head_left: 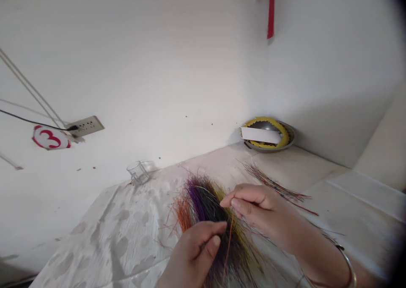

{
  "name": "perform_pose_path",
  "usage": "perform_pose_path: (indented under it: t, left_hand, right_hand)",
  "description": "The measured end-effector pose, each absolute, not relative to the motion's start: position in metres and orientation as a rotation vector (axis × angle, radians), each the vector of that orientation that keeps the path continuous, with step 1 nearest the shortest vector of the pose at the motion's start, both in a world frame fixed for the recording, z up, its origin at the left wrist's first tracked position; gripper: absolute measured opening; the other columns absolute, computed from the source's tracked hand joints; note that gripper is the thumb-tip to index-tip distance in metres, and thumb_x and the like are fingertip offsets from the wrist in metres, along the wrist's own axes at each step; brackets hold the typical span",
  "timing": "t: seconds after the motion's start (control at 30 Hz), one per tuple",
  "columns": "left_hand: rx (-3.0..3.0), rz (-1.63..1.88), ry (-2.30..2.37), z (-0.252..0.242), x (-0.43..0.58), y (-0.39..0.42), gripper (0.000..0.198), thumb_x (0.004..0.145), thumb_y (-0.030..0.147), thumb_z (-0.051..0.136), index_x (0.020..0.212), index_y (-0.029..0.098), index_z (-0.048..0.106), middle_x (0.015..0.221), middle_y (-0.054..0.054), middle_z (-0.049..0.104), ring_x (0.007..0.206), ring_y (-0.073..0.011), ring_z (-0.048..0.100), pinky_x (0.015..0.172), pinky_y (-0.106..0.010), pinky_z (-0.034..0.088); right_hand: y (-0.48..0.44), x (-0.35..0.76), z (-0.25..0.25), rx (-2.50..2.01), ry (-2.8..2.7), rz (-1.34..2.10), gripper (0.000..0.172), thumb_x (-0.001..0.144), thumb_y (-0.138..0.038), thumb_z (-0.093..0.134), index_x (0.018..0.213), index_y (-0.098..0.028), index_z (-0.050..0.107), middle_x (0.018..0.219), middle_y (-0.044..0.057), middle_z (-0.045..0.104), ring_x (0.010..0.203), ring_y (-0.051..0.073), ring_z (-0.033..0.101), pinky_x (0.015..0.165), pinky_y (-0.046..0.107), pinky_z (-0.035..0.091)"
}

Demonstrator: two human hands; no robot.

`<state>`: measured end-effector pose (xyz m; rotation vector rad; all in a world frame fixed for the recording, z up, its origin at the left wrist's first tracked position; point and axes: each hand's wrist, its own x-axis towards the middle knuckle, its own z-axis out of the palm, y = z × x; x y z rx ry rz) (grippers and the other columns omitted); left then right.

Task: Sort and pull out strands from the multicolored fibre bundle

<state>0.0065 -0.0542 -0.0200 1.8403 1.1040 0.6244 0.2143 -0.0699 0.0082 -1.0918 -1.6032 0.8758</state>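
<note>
One bundle of dyed fibres [215,220] sits gripped between left hand [193,254], closed, and right hand [256,209], pinching. Loose strands [275,188] lie near the table's [317,174] back edge.

Fibre bundle [207,214]: black and purple strands, with orange and yellow at the edges. Counter cloth [127,241]: white, grey blotch pattern. Dish ring [266,129]: yellow, dark-speckled. Wall sign [50,138]: white, red border, red numeral 3. Wall strip [270,11]: red.

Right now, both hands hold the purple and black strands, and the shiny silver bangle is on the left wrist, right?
No, the head view shows the shiny silver bangle on the right wrist. The left hand and right hand do hold the purple and black strands.
</note>
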Motion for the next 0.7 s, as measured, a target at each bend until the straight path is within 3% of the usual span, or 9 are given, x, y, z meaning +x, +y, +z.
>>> perform_pose_path:
  t: [0.03, 0.1, 0.17, 0.23, 0.27, 0.33, 0.5, 0.63, 0.7]
  left_hand:
    - [1.82, 0.688, 1.13, -0.016, 0.006, -0.057, 0.04, 0.087, 0.05, 0.05, 0.114, 0.026, 0.068, 0.12, -0.008, 0.065, 0.114, -0.0255, 0.053, 0.101, -0.039, 0.035]
    - [1.697, 0.783, 1.146, -0.008, 0.008, -0.064, 0.036, 0.089, 0.047, 0.05, 0.114, 0.029, 0.067, 0.124, -0.006, 0.064, 0.121, -0.0247, 0.049, 0.105, -0.039, 0.031]
    - [1.539, 0.882, 1.089, -0.005, 0.014, -0.07, 0.03, 0.088, 0.045, 0.053, 0.108, 0.028, 0.068, 0.113, -0.005, 0.068, 0.112, -0.0233, 0.055, 0.1, -0.036, 0.038]
    - [1.354, 0.95, 1.023, -0.007, 0.023, -0.075, 0.025, 0.088, 0.042, 0.056, 0.102, 0.025, 0.068, 0.093, -0.004, 0.07, 0.087, -0.0187, 0.062, 0.084, -0.031, 0.046]
    - [1.264, 0.958, 0.989, -0.01, 0.027, -0.076, 0.024, 0.087, 0.041, 0.057, 0.098, 0.023, 0.067, 0.082, -0.003, 0.068, 0.072, -0.0151, 0.06, 0.072, -0.028, 0.048]
    - [1.109, 0.984, 0.931, -0.018, 0.033, -0.076, 0.025, 0.084, 0.044, 0.061, 0.089, 0.02, 0.064, 0.065, 0.002, 0.058, 0.049, -0.008, 0.045, 0.05, -0.021, 0.038]
    - [1.081, 1.019, 0.905, -0.026, 0.033, -0.07, 0.028, 0.078, 0.042, 0.069, 0.076, 0.016, 0.059, 0.054, 0.007, 0.042, 0.045, -0.0042, 0.028, 0.042, -0.018, 0.02]
    - [1.07, 1.118, 0.923, -0.018, 0.021, -0.064, 0.023, 0.083, 0.038, 0.065, 0.078, 0.016, 0.061, 0.052, 0.008, 0.038, 0.045, -0.0048, 0.026, 0.042, -0.019, 0.018]
    - [1.027, 1.204, 0.893, -0.014, 0.014, -0.06, 0.019, 0.083, 0.033, 0.065, 0.075, 0.016, 0.06, 0.054, 0.007, 0.042, 0.045, -0.0042, 0.026, 0.042, -0.018, 0.017]
  right_hand:
    - [-0.07, 0.211, 0.009, -1.068, -1.632, 0.881, 0.023, 0.091, -0.022, 0.05, 0.09, -0.021, 0.074, 0.074, 0.001, 0.065, 0.062, 0.012, 0.056, 0.055, 0.023, 0.042]
    - [-0.07, 0.202, 0.009, -1.014, -1.691, 0.885, 0.024, 0.092, -0.022, 0.05, 0.088, -0.02, 0.074, 0.078, 0.002, 0.068, 0.07, 0.013, 0.06, 0.064, 0.024, 0.045]
    - [-0.07, 0.192, 0.008, -1.011, -1.75, 0.867, 0.025, 0.092, -0.022, 0.05, 0.086, -0.02, 0.074, 0.079, 0.002, 0.068, 0.074, 0.014, 0.061, 0.068, 0.025, 0.046]
    - [-0.069, 0.184, 0.005, -1.048, -1.8, 0.837, 0.026, 0.093, -0.021, 0.049, 0.083, -0.019, 0.073, 0.07, 0.001, 0.065, 0.067, 0.013, 0.06, 0.065, 0.025, 0.046]
    - [-0.069, 0.181, 0.003, -1.065, -1.825, 0.82, 0.028, 0.093, -0.021, 0.048, 0.079, -0.018, 0.073, 0.065, 0.0, 0.062, 0.063, 0.013, 0.059, 0.063, 0.025, 0.045]
    - [-0.069, 0.177, 0.001, -1.071, -1.841, 0.784, 0.031, 0.093, -0.019, 0.048, 0.073, -0.018, 0.071, 0.06, -0.001, 0.059, 0.06, 0.013, 0.058, 0.062, 0.026, 0.045]
    - [-0.07, 0.181, 0.0, -1.038, -1.727, 0.795, 0.023, 0.089, -0.018, 0.05, 0.084, -0.021, 0.073, 0.08, 0.001, 0.071, 0.075, 0.015, 0.064, 0.069, 0.025, 0.047]
    - [-0.054, 0.192, -0.008, -1.325, -1.599, 0.671, 0.031, 0.094, -0.028, 0.042, 0.099, -0.021, 0.071, 0.083, 0.002, 0.072, 0.073, 0.017, 0.064, 0.063, 0.026, 0.048]
    - [-0.038, 0.195, -0.019, -1.522, -1.708, 0.527, 0.036, 0.097, -0.029, 0.034, 0.101, -0.02, 0.069, 0.091, 0.003, 0.073, 0.084, 0.017, 0.065, 0.071, 0.026, 0.049]
